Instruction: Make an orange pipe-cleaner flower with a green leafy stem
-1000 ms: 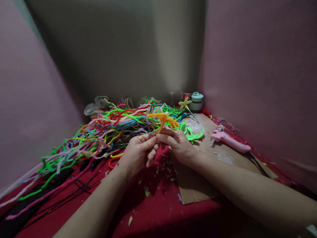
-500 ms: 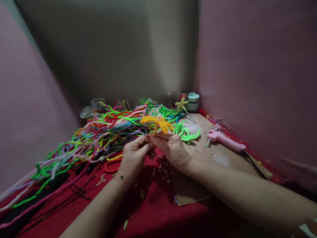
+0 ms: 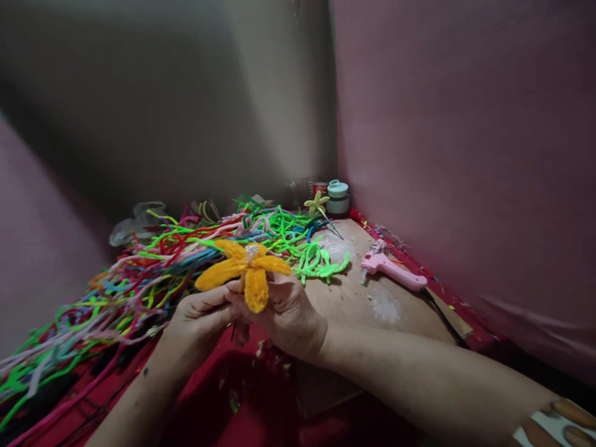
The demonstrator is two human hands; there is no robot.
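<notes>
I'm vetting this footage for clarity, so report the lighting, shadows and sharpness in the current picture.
Head view: dim overall, with a paler band of light down the grey backdrop; head view: dark shadow on the red cloth below the left hand and right hand; head view: the orange flower stands out brightly, while small scraps look soft.

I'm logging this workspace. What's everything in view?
Flower: 1, orange, left of centre
Fuzzy stems: many, multicoloured, left
Looped strips: several, green, beside stems
Jar: 1, teal and dark, back corner
Small flower: 1, pale yellow, beside jar
Container: 1, red, beside jar
Bag: 1, translucent, back left
Cardboard: 1, brown, right
Glue gun: 1, pink, on cardboard
Cloth: 1, red, underneath
Walls: 3, pink and grey, around
Left hand: 1, bare, holding flower
Right hand: 1, bare, holding flower
Sleeve: 1, white-brown, lower right
</notes>
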